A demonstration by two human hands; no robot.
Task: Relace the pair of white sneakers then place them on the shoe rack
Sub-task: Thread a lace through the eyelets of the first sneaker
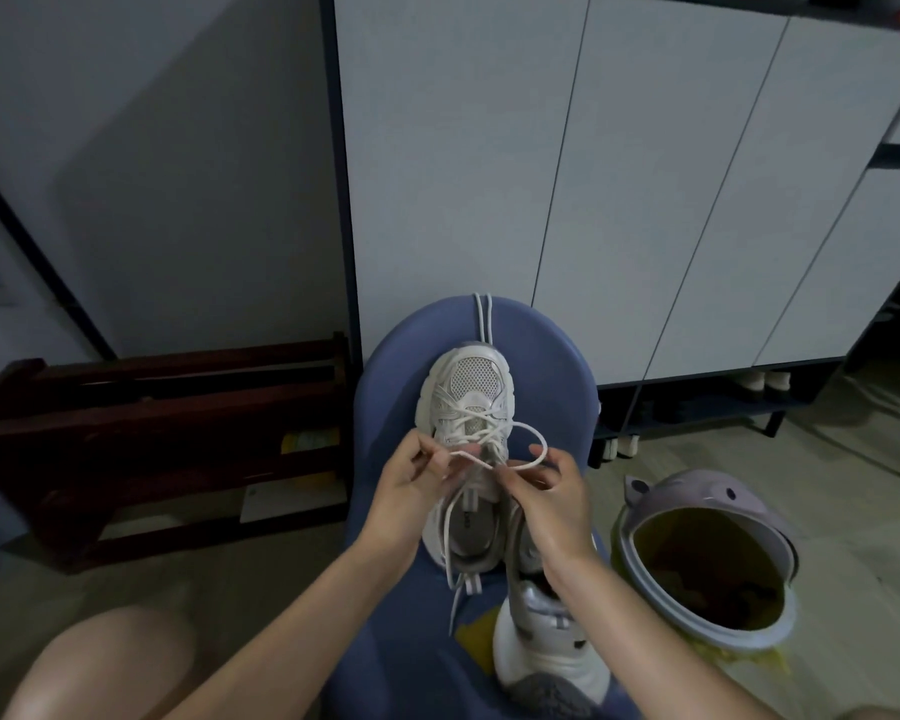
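White sneaker point(466, 407) lies on blue stool point(541, 356), long axis running away from the person, toe far, heel near. Both hands sit over its tongue end. Left hand point(411, 491) pinches one lace point(468, 456) strand; right hand point(552, 496) pinches the loop point(533, 449). Judgement: tightening pull runs sideways, across the shoe axis. Second sneaker point(546, 646) near right forearm.

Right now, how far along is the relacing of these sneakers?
Midway. The upright sneaker on the blue seat already has lace crossed through its lower eyelets. The left hand and right hand each pinch its lace near the tongue. The second sneaker lies behind the right wrist; its lacing is hidden. Neither sits on the wooden shoe rack.
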